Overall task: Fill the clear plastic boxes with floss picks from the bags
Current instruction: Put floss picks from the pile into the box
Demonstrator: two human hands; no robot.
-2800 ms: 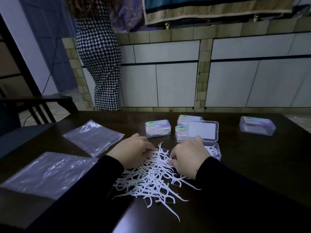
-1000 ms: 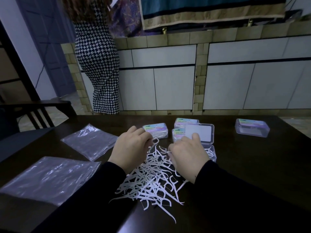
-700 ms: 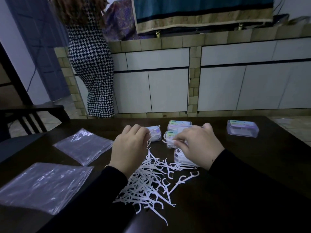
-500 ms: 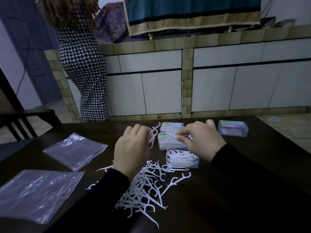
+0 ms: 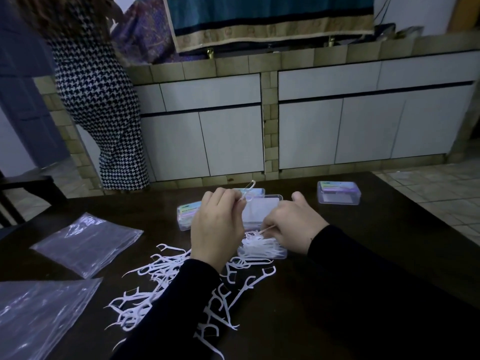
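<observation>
Pinching one floss pick [image 5: 247, 190], left hand [image 5: 217, 229] keeps it tilted, head up & away. Right hand [image 5: 291, 224] pinches picks over open clear box [image 5: 262, 249] on tabletop [image 5: 363, 255], lying mostly left-right; loose pile [image 5: 166, 281] nearer.

The scene is looking dim and bluish, with no lamp showing. The dark table [image 5: 363, 229] is swallowing detail, and the black sleeves [image 5: 363, 281] are merging into it. White floss picks [image 5: 166, 271] and pale cabinet doors [image 5: 231, 141] are standing out brightest. Faint glare is streaking across the plastic bags [image 5: 85, 242] (mostly along their creases). The wide lens is bending the counter and tilting lines near the edges. The person in the checked dress [image 5: 101, 107] is appearing slightly smeared by motion blur.
</observation>
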